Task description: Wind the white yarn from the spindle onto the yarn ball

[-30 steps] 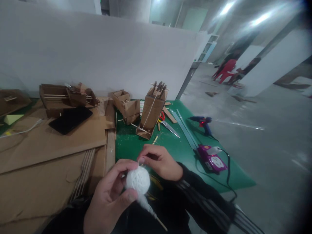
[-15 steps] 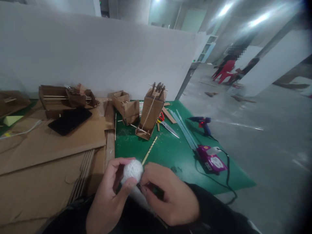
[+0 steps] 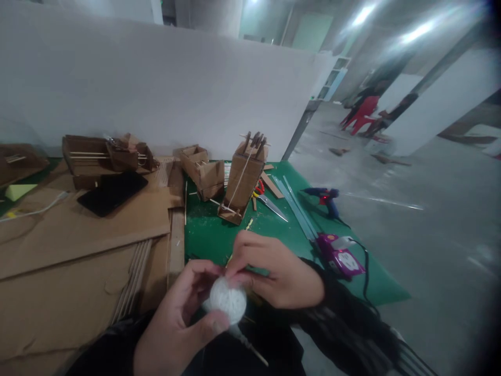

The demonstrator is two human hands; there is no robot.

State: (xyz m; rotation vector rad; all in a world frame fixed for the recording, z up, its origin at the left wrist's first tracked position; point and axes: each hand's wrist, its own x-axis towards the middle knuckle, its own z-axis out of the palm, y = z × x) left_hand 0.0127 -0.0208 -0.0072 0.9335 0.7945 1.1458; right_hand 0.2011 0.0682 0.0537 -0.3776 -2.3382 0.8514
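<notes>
A white ball of string (image 3: 230,301) sits in my left hand (image 3: 178,318), whose fingers and thumb curl round its left side. My right hand (image 3: 274,269) is closed in a pinch, its fingertips against the top of the ball; what they hold, if anything, is hidden. Below the ball a thin stick (image 3: 256,352) points down to the right, with something pale around its upper part. Just beyond my hands, the end of a yellowish twisted strip (image 3: 249,224) shows on the green table top (image 3: 211,240).
A tall cardboard build (image 3: 245,180) with a string down its front stands ahead, beside scissors (image 3: 272,206). To the right are a glue gun (image 3: 323,198), glue sticks (image 3: 297,209) and a purple power strip (image 3: 340,256). Cardboard sheets (image 3: 78,292) and a black phone (image 3: 113,193) lie left.
My right hand has moved up from the ball's lower right side to its top. The ball has shifted down and right, and the stick below it has come into sight.
</notes>
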